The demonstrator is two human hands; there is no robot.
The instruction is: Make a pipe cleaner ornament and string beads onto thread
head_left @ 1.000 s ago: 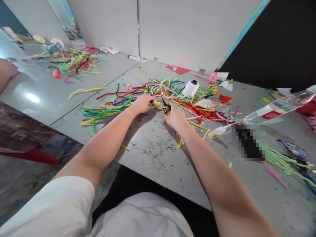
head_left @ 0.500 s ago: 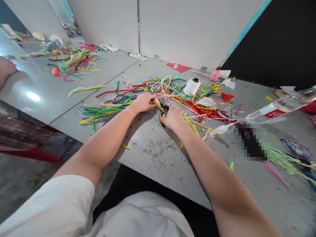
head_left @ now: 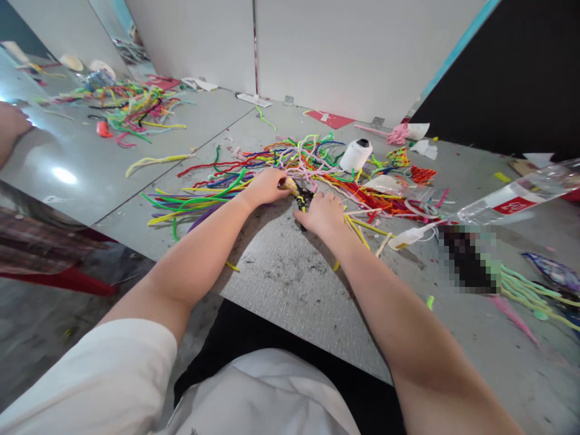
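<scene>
Grey and littered with dark fluff, the tabletop [head_left: 290,284] meets a white wall panel [head_left: 339,54] at its far edge, with a heap of coloured pipe cleaners [head_left: 312,163], a white spool [head_left: 356,155] and a toppled clear bottle [head_left: 516,196] spread across it. Near the heap's front edge the left hand [head_left: 263,186] has its fingers closed around a short yellow pipe-cleaner piece [head_left: 290,186], whose long axis runs left to right and slightly toward the person, its free end pointing right. That end meets black-and-yellow pliers [head_left: 302,199] gripped in the clenched right hand [head_left: 322,214], their nose pointing away from the person, up-left toward the yellow piece.
</scene>
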